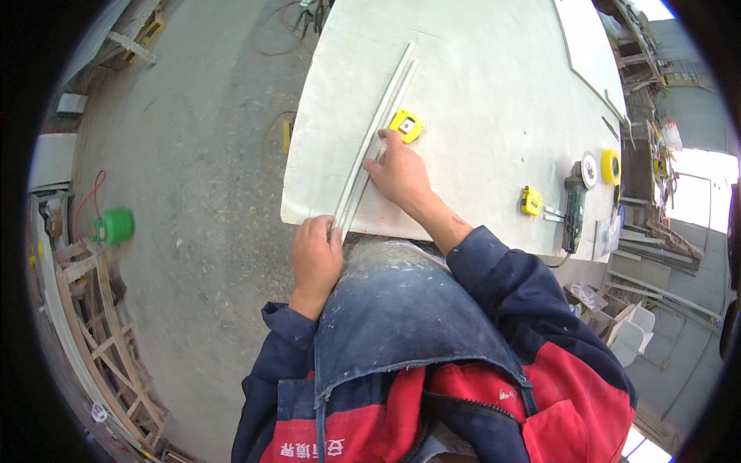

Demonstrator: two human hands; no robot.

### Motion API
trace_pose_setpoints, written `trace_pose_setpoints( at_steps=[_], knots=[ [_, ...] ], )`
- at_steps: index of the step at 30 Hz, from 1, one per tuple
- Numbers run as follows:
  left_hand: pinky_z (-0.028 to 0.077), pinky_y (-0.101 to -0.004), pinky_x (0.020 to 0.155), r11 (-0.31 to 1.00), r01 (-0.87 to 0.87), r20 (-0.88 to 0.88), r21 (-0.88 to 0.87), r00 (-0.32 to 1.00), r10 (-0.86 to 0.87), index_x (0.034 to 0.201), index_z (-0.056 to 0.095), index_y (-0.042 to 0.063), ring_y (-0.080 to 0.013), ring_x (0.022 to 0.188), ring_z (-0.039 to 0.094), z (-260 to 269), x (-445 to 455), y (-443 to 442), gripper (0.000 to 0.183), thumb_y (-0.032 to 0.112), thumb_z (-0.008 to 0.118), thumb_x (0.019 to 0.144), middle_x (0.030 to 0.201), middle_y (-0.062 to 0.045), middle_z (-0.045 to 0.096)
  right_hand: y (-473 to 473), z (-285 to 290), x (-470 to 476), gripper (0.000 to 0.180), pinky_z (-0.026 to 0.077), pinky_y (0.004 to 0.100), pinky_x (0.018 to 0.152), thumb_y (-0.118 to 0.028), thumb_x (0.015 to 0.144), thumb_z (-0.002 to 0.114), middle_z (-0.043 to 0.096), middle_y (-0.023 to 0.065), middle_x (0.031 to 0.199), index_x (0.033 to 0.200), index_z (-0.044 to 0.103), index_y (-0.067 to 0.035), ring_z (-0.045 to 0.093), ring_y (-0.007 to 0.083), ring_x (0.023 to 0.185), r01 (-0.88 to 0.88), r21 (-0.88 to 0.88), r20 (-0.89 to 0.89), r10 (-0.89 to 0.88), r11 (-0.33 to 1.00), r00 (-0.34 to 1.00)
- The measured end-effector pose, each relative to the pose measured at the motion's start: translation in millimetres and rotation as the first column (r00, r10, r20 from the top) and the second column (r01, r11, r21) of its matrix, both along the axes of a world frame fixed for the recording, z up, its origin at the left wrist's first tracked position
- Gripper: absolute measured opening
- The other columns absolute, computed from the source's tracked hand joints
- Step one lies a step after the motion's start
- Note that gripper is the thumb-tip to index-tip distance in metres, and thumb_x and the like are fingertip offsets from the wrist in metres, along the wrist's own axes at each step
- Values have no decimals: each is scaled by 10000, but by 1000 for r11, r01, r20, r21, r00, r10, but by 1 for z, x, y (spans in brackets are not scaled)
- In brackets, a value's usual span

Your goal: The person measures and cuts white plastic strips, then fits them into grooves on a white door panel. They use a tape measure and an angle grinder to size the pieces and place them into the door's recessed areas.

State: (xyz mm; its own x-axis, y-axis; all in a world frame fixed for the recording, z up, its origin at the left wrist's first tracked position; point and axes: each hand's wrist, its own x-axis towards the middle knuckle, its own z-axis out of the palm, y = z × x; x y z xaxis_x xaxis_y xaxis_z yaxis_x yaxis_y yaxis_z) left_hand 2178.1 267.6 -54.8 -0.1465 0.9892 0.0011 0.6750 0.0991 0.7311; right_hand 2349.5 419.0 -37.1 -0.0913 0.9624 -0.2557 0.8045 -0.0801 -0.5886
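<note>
Two long, narrow white strips [382,110] lie side by side at a slant across a pale worktable [474,75]. My left hand [317,252] grips their near ends at the table's front edge. Further up, the thumb and bent forefinger of my right hand [402,173] are on the right-hand strip; its other fingers are mostly hidden beneath the hand. Just beyond those fingertips is a yellow tape measure [407,125], close against the strip's right side.
To the right lie a second yellow tape measure [531,201], an angle grinder [574,205] and a roll of yellow tape [611,166]. A white panel [593,46] covers the far right corner. On the floor at left stands a green container [114,226] with a red hose, near a wooden frame [104,341].
</note>
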Motion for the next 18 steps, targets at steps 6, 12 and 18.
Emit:
trace_pose_setpoints(
  at_steps=[6, 12, 18],
  knots=[
    [537, -471, 847, 996, -82, -34, 33, 996, 83, 1114, 688, 15, -403, 984, 674, 2, 0, -5, 179, 106, 660, 962, 1061, -187, 711, 10, -5, 3, 570, 567, 456, 827, -160, 857, 751, 723, 187, 914, 1356, 525, -4, 730, 366, 904, -25, 6, -7, 25, 1000, 1000],
    [555, -414, 849, 963, -258, 21, -72, 965, 260, 1137, 712, 1, -348, 975, 720, 2, 4, -12, 209, 117, 639, 980, 1075, -197, 741, 16, 0, 6, 547, 566, 452, 851, -141, 840, 737, 723, 200, 931, 1332, 536, -13, 731, 371, 930, -95, -60, -61, 91, 994, 994],
    [568, -424, 835, 973, -218, -78, -69, 974, 213, 1142, 698, 0, -360, 932, 728, 6, 14, -13, 226, 109, 704, 944, 1033, -189, 751, 24, -3, 13, 436, 565, 433, 817, -126, 823, 733, 716, 170, 876, 1236, 618, -49, 726, 338, 877, -129, -77, -79, 123, 989, 989]
  ],
)
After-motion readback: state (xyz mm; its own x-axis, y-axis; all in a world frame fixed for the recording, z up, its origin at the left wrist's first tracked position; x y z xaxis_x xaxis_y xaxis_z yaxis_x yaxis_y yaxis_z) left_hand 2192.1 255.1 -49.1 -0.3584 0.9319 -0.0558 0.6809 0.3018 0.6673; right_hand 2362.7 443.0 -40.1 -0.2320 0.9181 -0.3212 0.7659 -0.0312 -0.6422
